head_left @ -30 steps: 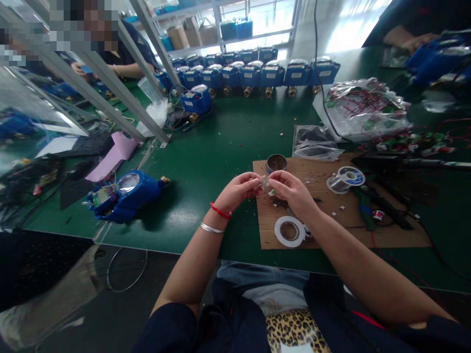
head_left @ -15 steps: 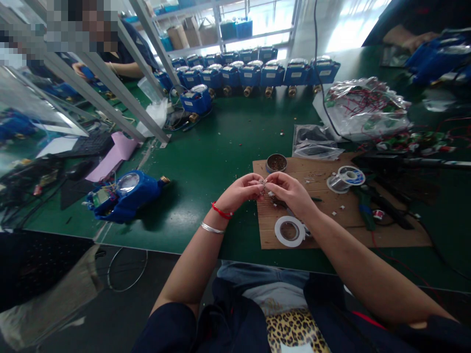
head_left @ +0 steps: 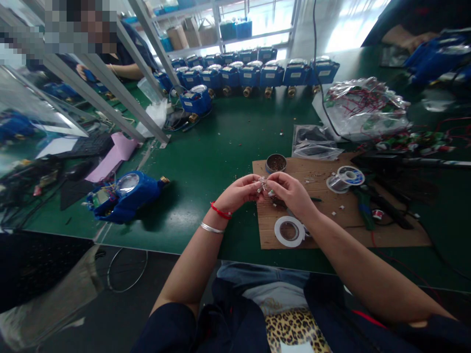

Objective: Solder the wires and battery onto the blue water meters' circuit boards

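Over the left edge of a cardboard sheet (head_left: 316, 235), my two hands meet. My left hand (head_left: 243, 190) is closed on a small cluster of thin, shiny pieces (head_left: 262, 184), too small to identify. The fingertips of my right hand (head_left: 289, 191) pinch at the right side of the same cluster. Just behind my hands stands a round tin (head_left: 275, 163) with brown contents. A white tape roll (head_left: 288, 231) lies flat in front of my right hand. Small white bits lie scattered on the cardboard.
Solder wire on a spool (head_left: 346, 179) and green-handled pliers (head_left: 365, 208) lie to the right. A blue meter (head_left: 128, 193) rests on the left. Rows of blue meters (head_left: 250, 74) line the back. A bag of red wires (head_left: 364, 105) sits back right. Other people work across the table.
The fingertips of my right hand have shifted slightly, and more of the shiny cluster shows between my hands. Otherwise the table looks the same.
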A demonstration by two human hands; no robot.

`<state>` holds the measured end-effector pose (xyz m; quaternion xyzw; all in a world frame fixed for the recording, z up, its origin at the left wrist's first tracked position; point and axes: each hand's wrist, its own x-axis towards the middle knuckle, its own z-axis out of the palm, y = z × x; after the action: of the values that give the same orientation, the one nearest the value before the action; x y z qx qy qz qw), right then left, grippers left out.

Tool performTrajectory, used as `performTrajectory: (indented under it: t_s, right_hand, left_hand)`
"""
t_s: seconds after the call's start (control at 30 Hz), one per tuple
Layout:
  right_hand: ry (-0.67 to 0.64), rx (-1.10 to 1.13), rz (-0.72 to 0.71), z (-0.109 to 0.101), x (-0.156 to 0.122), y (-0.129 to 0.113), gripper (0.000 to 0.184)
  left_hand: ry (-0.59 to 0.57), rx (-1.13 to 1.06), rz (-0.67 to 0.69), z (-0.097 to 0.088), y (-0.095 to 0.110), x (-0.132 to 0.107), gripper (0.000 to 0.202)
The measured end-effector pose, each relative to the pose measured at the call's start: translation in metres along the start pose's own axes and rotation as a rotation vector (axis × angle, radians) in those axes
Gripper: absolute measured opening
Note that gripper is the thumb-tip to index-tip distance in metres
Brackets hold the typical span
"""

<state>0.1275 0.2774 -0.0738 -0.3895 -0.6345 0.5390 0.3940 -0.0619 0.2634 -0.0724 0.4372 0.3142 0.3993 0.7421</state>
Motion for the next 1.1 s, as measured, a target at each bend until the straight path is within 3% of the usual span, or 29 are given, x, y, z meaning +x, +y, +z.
performTrajectory:
  t_s: [0.27, 0.77, 1.1]
  right_hand:
    - [0.063, -0.092, -0.031, -0.0005, -0.0028, -0.0045, 0.029]
    - [0.02, -0.186, -0.052, -0.0002, -0.0032, -0.0039, 0.046]
    - [0.025, -0.165, -0.031, 0.0004, -0.0026, -0.0037, 0.035]
  left_hand:
    - [-0.027, 0.028, -0.04, 0.0012, 0.0007, -0.0019, 0.029]
    - [-0.012, 0.024, -0.06, 0.0043, 0.0015, -0.0028, 0.035]
    - [-0.032, 0.02, -0.053, 0.0025, 0.0013, -0.0021, 0.032]
